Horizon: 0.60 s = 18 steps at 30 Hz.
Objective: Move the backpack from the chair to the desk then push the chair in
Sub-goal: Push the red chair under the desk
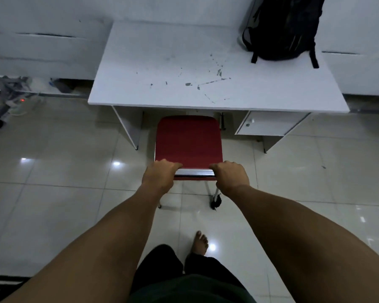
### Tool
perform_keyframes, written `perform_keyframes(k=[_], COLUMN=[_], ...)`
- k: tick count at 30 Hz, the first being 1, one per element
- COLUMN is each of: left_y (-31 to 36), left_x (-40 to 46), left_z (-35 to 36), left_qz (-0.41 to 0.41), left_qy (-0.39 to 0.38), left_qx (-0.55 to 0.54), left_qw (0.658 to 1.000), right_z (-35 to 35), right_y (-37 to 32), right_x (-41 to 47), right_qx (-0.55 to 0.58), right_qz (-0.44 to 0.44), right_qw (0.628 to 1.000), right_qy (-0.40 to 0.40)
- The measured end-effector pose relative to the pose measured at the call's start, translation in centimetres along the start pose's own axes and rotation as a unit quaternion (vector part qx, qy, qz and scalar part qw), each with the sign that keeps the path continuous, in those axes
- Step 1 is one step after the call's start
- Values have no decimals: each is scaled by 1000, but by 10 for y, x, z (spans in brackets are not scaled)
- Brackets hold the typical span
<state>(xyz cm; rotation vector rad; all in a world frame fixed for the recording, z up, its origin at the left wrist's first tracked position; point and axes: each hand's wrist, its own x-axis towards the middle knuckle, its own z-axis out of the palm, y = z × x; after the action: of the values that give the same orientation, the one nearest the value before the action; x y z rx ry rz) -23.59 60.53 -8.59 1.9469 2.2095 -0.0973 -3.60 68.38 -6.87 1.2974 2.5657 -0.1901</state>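
Hands gripping chair (pixel 188 141) backrest: left grip (pixel 160 174) clenched on its left end, right grip (pixel 231 176) on its right. Backpack (pixel 282 29) sitting right of chair, upright on table (pixel 162 62). Risking, with uneven pushing, skewing into table's drawer unit (pixel 269 124).

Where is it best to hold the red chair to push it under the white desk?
Hold the red padded chair by its metal top rail, from behind, as both hands do: the rail spans the back, and the seat faces the white desk.
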Motion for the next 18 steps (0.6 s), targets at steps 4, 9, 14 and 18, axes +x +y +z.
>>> perform_keyframes(k=[4,9,14,18], left_y=[-5,-17,-47,-72], left_x=[29,78,116,143], left_z=[-9,-30,-39,-36], left_qz=[-3,19,21,21], left_qy=[0,13,14,4], left_qx=[-16,-7,-9,-5], left_qw=[1000,1000,1000,1000], right_z=[-10,-31,-45,-43], right_y=[11,23,13,2], right_x=[31,79,120,149], right_qx=[-6,-29,-31,-15], right_qz=[-8,-8,1,14], right_qw=[1000,999,999,999], right_qy=[7,32,28,25])
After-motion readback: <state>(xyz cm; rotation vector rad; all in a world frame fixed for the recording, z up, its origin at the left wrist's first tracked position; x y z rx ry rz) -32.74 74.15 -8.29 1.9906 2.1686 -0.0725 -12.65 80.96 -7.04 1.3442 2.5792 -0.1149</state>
